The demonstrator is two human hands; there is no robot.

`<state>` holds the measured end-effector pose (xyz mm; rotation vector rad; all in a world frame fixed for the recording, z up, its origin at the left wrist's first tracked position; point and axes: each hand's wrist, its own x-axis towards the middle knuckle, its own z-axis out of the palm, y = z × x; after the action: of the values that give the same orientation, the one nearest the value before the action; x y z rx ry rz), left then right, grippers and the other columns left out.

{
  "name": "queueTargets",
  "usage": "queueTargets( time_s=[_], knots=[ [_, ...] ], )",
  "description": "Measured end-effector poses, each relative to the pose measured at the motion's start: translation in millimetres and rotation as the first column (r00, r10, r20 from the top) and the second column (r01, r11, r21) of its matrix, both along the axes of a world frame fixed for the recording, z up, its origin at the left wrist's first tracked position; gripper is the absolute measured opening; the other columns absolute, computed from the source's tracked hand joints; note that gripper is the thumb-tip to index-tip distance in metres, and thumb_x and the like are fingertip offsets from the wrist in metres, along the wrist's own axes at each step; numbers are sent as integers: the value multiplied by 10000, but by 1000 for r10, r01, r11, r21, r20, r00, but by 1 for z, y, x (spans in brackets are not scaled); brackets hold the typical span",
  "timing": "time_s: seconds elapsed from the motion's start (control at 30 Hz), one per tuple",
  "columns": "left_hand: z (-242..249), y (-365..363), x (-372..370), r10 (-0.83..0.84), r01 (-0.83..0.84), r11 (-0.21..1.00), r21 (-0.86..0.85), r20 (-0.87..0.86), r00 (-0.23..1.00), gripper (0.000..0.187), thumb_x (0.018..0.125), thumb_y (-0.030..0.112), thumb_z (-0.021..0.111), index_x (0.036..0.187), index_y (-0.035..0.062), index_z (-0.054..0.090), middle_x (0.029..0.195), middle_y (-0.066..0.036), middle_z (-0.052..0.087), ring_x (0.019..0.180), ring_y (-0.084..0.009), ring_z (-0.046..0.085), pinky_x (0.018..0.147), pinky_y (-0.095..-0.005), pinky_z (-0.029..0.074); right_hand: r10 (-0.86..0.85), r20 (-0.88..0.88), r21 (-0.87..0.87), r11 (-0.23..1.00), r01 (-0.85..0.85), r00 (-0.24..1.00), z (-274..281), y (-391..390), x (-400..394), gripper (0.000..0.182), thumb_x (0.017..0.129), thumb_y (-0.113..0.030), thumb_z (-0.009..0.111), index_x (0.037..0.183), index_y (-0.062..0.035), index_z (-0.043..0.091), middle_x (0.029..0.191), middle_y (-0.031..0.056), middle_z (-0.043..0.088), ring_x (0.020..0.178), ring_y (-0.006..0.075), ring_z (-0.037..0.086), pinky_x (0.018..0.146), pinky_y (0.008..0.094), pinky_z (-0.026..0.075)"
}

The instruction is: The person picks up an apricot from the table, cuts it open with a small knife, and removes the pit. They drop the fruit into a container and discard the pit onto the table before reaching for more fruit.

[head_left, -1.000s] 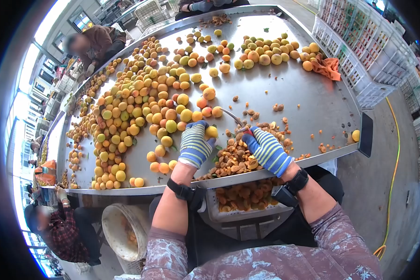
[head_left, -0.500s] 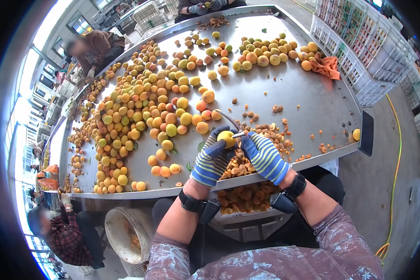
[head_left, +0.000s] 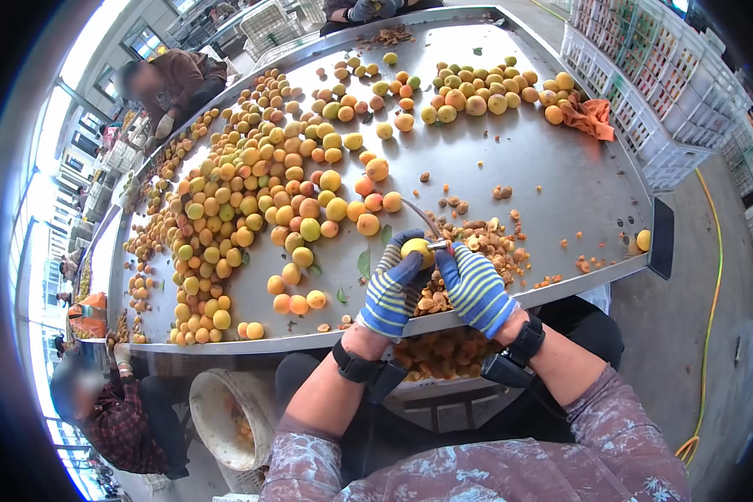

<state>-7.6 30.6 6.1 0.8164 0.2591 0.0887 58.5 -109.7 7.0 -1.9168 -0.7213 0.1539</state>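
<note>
A yellow apricot (head_left: 415, 248) is gripped in the fingers of my left hand (head_left: 389, 293), which wears a blue-striped glove. My right hand (head_left: 478, 289), gloved the same way, closes on a thin curved metal tool (head_left: 427, 219). One metal part of it meets the fruit's right side, while its curved length points up and left. Just beyond my hands lies a heap of pits and fruit scraps (head_left: 487, 243). Below the table edge, a container holds opened apricot pieces (head_left: 443, 350), partly hidden by my wrists.
Many whole apricots (head_left: 226, 209) cover the left of the metal table (head_left: 552, 192). An orange cloth (head_left: 588, 119) lies at the right edge, near stacked white crates (head_left: 644, 100). A white bucket (head_left: 226, 418) stands lower left. Co-workers sit around the table.
My left hand and the apricot have shifted slightly right, and the fruit is turned a little against the tool. The whole view has moved slightly.
</note>
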Motion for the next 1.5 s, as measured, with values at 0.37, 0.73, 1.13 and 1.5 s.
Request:
queueTargets(
  time_s=[0.37,0.73,1.13,1.5],
  knots=[
    [-7,1,5,49,-53,936,349,20,999,374,920,148,551,1270,85,438,1035,-48,554,955,-137,576,868,-264,490,399,-915,403,910,100,55,19,-5,11,419,991,-523,355,720,-206,396,529,-110,308,359,20,260,331,201,210],
    [-1,14,8,96,-70,865,-497,27,995,251,892,146,582,1107,17,601,1068,-148,640,1018,-281,610,949,-418,482,382,-706,342,921,-186,596,25,-11,13,366,989,-402,455,886,-62,545,533,-15,444,426,113,444,411,254,391],
    [-5,11,12,93,-66,922,-381,53,994,272,865,117,575,1122,33,547,1080,-147,599,1017,-277,591,950,-405,478,83,33,-93,992,-79,996,-2,-5,-3,350,961,-286,507,890,48,580,687,246,607,670,407,609,564,466,469],
    [-5,22,18,-18,-3,986,165,131,991,456,874,206,601,1250,-1,446,1152,-179,574,1094,-290,566,1006,-395,435,146,-71,-184,970,-156,987,4,-9,3,347,960,-291,510,865,37,571,667,245,594,656,407,600,576,467,470]
  ],
)
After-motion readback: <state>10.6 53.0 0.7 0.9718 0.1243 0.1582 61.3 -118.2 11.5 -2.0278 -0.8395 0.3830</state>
